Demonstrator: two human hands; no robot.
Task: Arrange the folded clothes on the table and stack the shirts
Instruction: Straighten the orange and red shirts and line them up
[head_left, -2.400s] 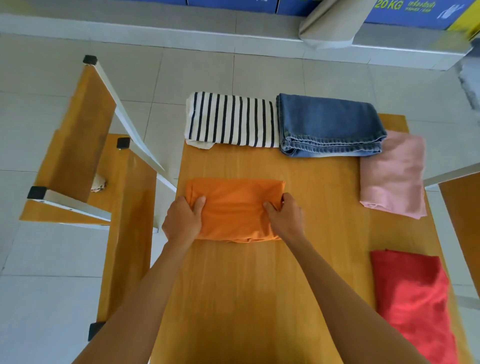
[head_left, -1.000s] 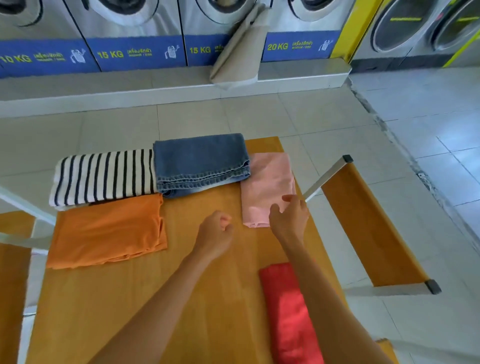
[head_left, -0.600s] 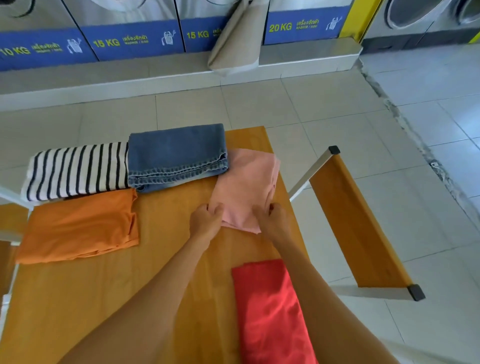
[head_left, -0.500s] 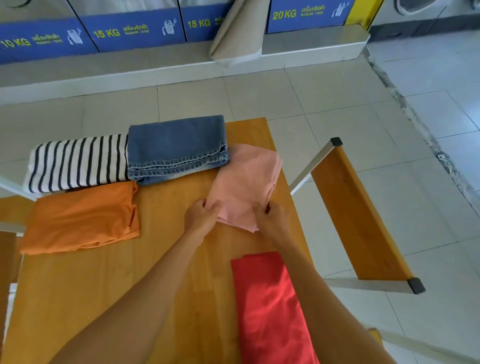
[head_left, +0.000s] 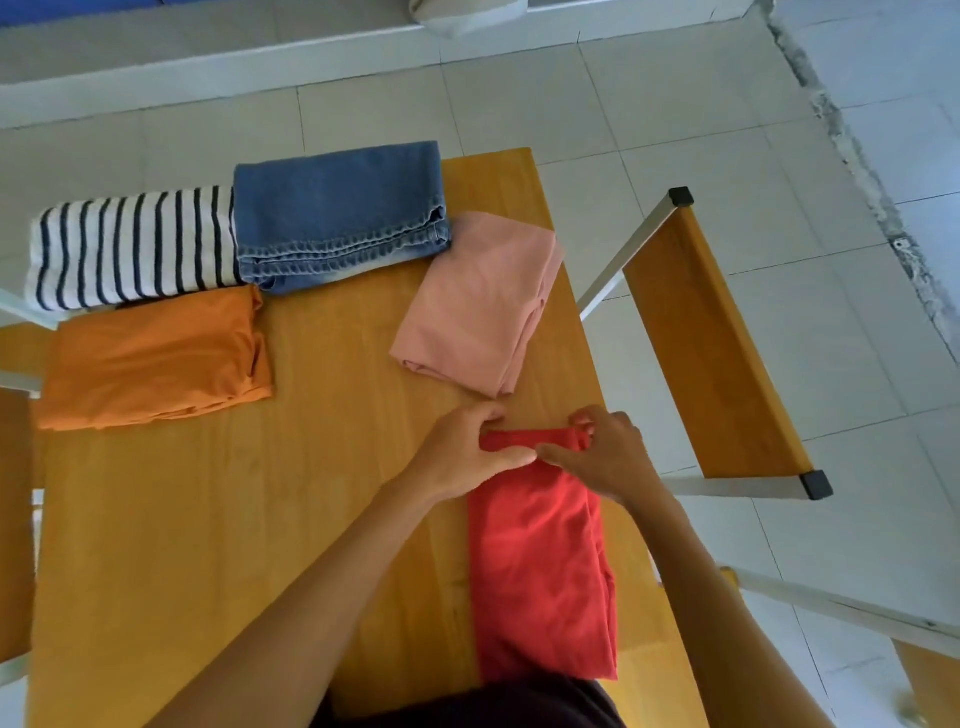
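red shirt (head_left: 540, 571) pinched by both hands

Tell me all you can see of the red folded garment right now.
The red garment is a soft knit-looking cloth, folded into a long rectangle lying flat near the table's right edge. Its far end is bunched and lifted slightly, pinched by the left hand and the right hand. It lies apart from the pink garment.

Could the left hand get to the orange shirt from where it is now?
Probably yes. The left hand is pinching the red shirt's far edge, and only bare table lies between it and the orange shirt; it would have to let go first.
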